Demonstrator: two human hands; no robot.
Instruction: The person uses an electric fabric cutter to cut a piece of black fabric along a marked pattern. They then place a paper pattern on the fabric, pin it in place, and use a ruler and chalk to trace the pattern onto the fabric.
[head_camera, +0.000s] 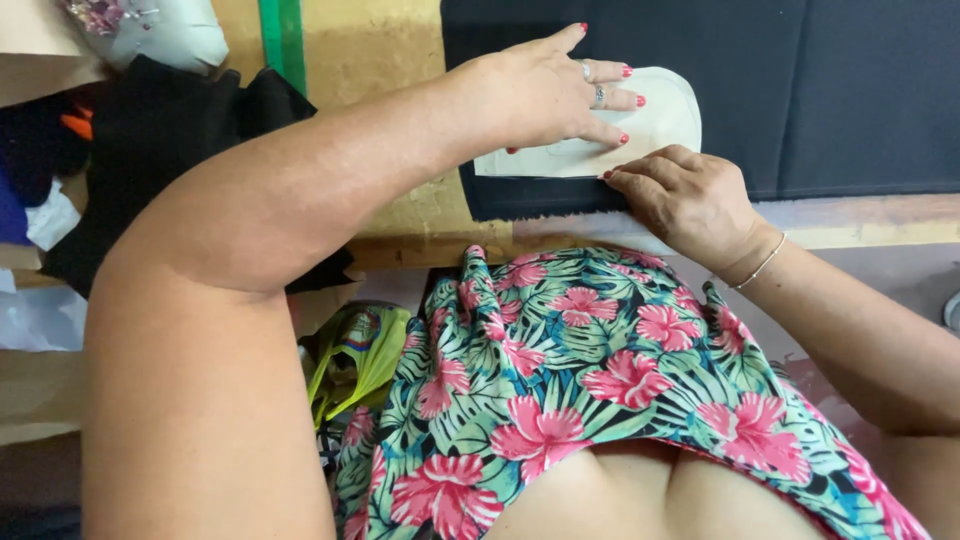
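- Our left hand (545, 90) lies flat, fingers spread, pinning a cream, rounded paper pattern piece (655, 125) on dark navy fabric (830, 90) so it cannot shift.
- Our right hand (690, 195) (1 thin bracelet) has fingertips pressed together at the pattern's lower edge.

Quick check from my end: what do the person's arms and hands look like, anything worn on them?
Both arms are bare, no sleeves in view. The left hand has red-painted nails and silver-coloured rings on two fingers. The right hand is ringless as far as shows, with a thin silver-coloured bracelet at the wrist.
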